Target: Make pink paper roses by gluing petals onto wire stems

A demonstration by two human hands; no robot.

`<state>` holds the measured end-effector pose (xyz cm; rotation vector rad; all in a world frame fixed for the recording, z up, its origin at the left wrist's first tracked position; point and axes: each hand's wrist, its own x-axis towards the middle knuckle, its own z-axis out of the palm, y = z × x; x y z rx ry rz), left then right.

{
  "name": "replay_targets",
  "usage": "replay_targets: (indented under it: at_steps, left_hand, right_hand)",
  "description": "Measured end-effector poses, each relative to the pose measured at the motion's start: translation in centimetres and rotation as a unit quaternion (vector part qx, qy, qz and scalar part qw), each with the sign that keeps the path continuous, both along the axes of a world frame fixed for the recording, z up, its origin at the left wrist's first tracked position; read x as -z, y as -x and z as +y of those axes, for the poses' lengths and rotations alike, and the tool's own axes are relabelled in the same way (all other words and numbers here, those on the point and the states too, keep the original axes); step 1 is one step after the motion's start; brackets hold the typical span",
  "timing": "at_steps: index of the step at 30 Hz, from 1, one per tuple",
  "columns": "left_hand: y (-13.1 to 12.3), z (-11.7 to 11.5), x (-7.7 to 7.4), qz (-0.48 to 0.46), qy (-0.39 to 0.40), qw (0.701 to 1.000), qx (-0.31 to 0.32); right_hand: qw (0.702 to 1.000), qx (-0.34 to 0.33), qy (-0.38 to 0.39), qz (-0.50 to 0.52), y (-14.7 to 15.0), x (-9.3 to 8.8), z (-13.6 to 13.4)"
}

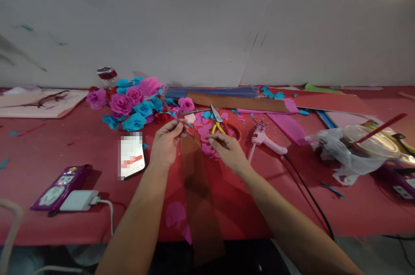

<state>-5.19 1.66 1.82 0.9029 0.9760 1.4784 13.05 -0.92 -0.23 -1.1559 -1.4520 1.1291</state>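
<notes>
My left hand (167, 143) is pinched shut on a thin wire stem (191, 133) at the top end of a long brown paper strip (198, 188). The strip runs from my fingers toward me and over the table's near edge. My right hand (227, 148) pinches the same stem and strip end from the right. Both hands hover over a scatter of pink paper petals (204, 130). Just beyond them lie yellow-handled scissors (217, 121).
Pink and blue paper roses (129, 104) are heaped at the back left. A pink glue gun (267, 139) with a black cord lies to the right. A phone (131, 156), a purple power strip (61, 186) with a white charger, a plastic bag (350, 149) and paper rolls (240, 102) sit on the red table.
</notes>
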Motion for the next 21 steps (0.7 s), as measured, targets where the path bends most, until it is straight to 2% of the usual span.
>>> replay_targets:
  at_steps: [3, 5, 8, 12, 14, 17, 21]
  left_hand:
    - [1.2, 0.5, -0.1, -0.029, 0.021, 0.998, -0.042]
    - [1.8, 0.8, 0.1, -0.048, 0.036, 0.997, -0.049]
    - [2.1, 1.1, 0.6, -0.056, 0.047, 0.997, -0.03]
    - [2.1, 1.4, 1.5, -0.043, 0.055, 0.998, 0.012]
    - [2.1, 1.4, 1.8, -0.045, 0.053, 0.997, 0.025]
    - [2.2, 1.5, 2.1, -0.056, 0.054, 0.996, 0.051]
    - [2.3, 1.5, 2.3, -0.063, 0.064, 0.992, 0.09]
  right_hand:
    - [0.997, 0.024, -0.022, -0.076, -0.2, 0.4, 0.0]
    - [0.994, 0.03, -0.035, -0.099, -0.2, 0.6, 0.0]
    - [0.984, 0.04, -0.049, -0.165, -0.1, 0.5, -0.1]
    - [0.953, 0.041, -0.06, -0.295, -0.2, -0.4, -1.0]
    - [0.945, -0.002, -0.075, -0.319, -0.1, -1.1, -2.5]
    - [0.923, -0.073, -0.09, -0.366, 0.2, -1.7, -6.1]
    - [0.884, -0.138, -0.112, -0.433, 0.6, -0.6, -11.8]
